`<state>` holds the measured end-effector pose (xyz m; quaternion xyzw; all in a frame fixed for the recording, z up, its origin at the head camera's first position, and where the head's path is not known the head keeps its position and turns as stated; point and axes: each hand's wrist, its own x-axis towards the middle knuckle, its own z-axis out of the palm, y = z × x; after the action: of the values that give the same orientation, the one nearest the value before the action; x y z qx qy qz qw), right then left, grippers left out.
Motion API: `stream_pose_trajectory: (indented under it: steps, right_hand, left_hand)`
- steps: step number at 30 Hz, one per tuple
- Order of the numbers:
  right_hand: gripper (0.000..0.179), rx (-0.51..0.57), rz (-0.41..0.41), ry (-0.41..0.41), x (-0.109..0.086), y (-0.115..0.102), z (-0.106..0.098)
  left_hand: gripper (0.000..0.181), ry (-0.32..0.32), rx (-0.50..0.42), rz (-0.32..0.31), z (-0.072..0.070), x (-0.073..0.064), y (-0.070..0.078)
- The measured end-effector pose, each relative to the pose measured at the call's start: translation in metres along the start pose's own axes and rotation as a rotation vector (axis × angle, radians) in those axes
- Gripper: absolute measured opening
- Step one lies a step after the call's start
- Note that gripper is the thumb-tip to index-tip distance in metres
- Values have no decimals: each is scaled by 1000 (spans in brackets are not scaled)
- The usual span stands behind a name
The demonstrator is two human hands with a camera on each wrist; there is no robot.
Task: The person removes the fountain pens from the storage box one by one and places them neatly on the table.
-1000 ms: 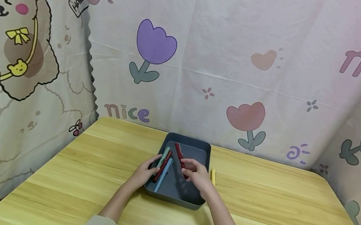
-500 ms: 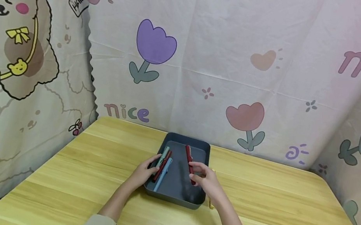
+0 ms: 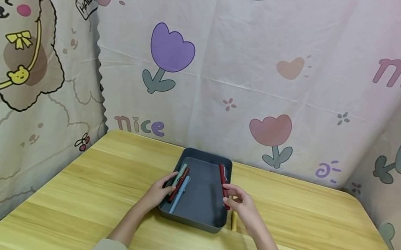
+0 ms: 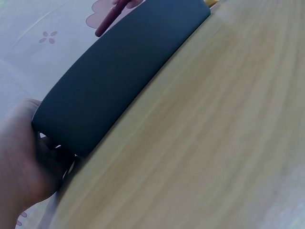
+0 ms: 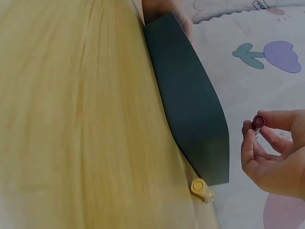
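Observation:
A dark grey tray (image 3: 202, 191) stands on the table, with my left hand (image 3: 155, 193) gripping its left side, thumb over the rim. In the left wrist view that hand (image 4: 21, 155) wraps the end of the tray's wall (image 4: 107, 78). Just right of the thumb, a light green pen (image 3: 179, 173), a dark red pen (image 3: 179, 185) and a blue pen (image 3: 179, 196) lie side by side in the tray. My right hand (image 3: 244, 207) pinches another red pen (image 3: 222, 174) between thumb and fingers, above the tray's right rim. The right wrist view shows this pen (image 5: 259, 121) end-on.
A yellow pen (image 3: 234, 221) lies on the wooden table (image 3: 94, 195) along the tray's right outer side, partly hidden behind the right hand's fingers. Behind the table hangs a printed cloth (image 3: 225, 67), and another cloth (image 3: 66, 130) borders the left side.
My right hand has carried the red pen rightward, from over the tray's middle to its right rim. The left hand stays at the tray's left side.

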<state>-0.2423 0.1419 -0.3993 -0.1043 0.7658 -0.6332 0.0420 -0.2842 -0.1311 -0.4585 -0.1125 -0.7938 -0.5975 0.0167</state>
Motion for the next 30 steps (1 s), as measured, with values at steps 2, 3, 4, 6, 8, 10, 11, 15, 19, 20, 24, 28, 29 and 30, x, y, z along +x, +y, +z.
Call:
stream_pose_trajectory:
  steps: [2,3,4,6,8,10,11,15,19,20,24,28,29,30]
  right_hand:
    - [40,-2,-1,8,-2,1,-4]
    - [40,-3,-1,14,-3,2,-5]
    - [40,-2,1,19,-3,2,-7]
    - [39,-4,5,31,-5,4,-9]
    - [39,-5,10,46,-7,5,-12]
    - [39,-4,17,54,-10,7,-14]
    - [39,-4,21,59,-11,7,-15]
    - [39,7,41,77,-17,10,-20]
    - [39,-1,62,97,-21,14,-26]
    - [40,-3,67,99,-22,15,-28]
    - [40,-2,77,110,-25,21,-34]
    - [39,-4,85,132,-27,25,-39]
    - [39,-8,88,138,-28,26,-40]
    - [39,-8,91,142,-29,27,-41]
  left_hand:
    - [48,-1,-1,3,0,0,0]
    - [48,-1,-3,3,0,0,0]
    - [48,-1,-6,1,0,0,0]
    - [48,0,-7,0,0,0,0]
    - [48,0,-3,5,0,1,-1]
    - [48,2,-1,3,0,1,-1]
    - [48,2,3,5,0,1,-1]
    - [48,0,11,-2,0,1,-1]
    - [48,-1,15,-2,0,1,-1]
    - [48,0,13,-2,0,0,-1]
    - [48,2,8,-1,0,0,0]
    - [48,1,12,-5,0,0,1]
    - [48,2,12,-6,1,0,0]
    - [48,2,15,-6,1,0,0]
